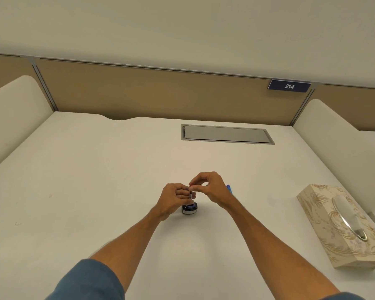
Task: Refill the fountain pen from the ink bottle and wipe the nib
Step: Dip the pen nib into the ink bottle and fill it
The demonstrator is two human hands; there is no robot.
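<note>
A small dark ink bottle (190,208) stands open on the white desk (95,180), in the middle near me. Directly above its mouth a thin pen section with its converter (191,194) is held upright, its lower end pointing down into the bottle. My left hand (174,200) grips the lower part of that pen section with curled fingers. My right hand (210,189) pinches the red top end of the converter between thumb and forefinger. A blue pen part (229,188) lies on the desk just behind my right hand, mostly hidden.
A patterned cream tissue box (342,226) with a tissue showing in its slot lies at the right edge of the desk. A grey cable hatch (226,134) is set into the desk farther back. White side dividers and a tan back panel enclose the desk.
</note>
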